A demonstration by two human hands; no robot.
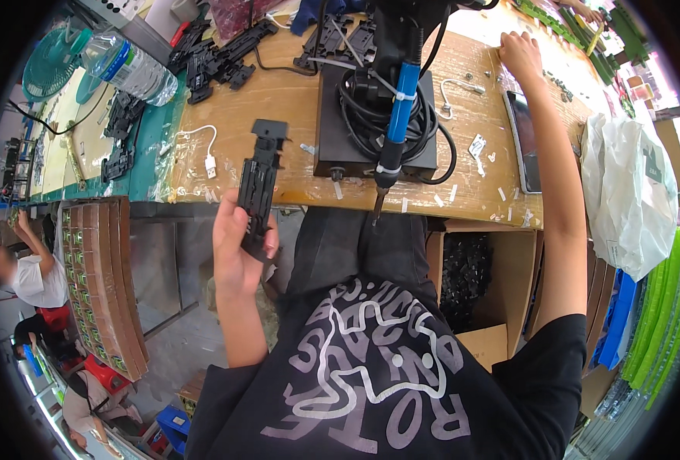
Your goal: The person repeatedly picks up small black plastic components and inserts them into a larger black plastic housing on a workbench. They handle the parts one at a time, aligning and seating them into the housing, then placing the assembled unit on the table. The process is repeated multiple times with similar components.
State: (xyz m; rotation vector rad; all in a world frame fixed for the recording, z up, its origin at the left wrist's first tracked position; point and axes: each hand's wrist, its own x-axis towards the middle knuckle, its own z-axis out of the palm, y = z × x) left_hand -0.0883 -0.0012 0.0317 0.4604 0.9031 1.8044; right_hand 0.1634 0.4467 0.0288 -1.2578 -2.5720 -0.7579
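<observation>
Elongated black plastic part with notched edges [259, 180], held raised in the left hand [240, 238] at the worktop's front edge; its upper end is seen against the wood. The thumb and fingers close around its lower end. The right hand [521, 54] reaches across the worktop, fingers bent downward beside scattered small grey pieces [558, 84]; whether it grips one cannot be told.

Between the arms, a blue-and-black cylindrical power driver [401, 107] hangs bit downward before a flat black box [332, 138] and coiled black cable [349, 98]. A dark slab-shaped phone [525, 142] lies beside the right forearm; a short white cable [211, 167] lies left of the box. Further off, similar black plastic parts [217, 61] are heaped at the back of the tan wooden worktop [286, 100].

Likely faults: held only at one end, the part could tilt or slip toward the lap; a careless sweep of the right forearm could shift the phone or scatter the pieces; the low-hanging bit could catch a passing part.

Obscured: the part's gripped underside, the right fingertips' contact, and the driver's bit, dark against the trousers. The driver's mount is cut off above.
</observation>
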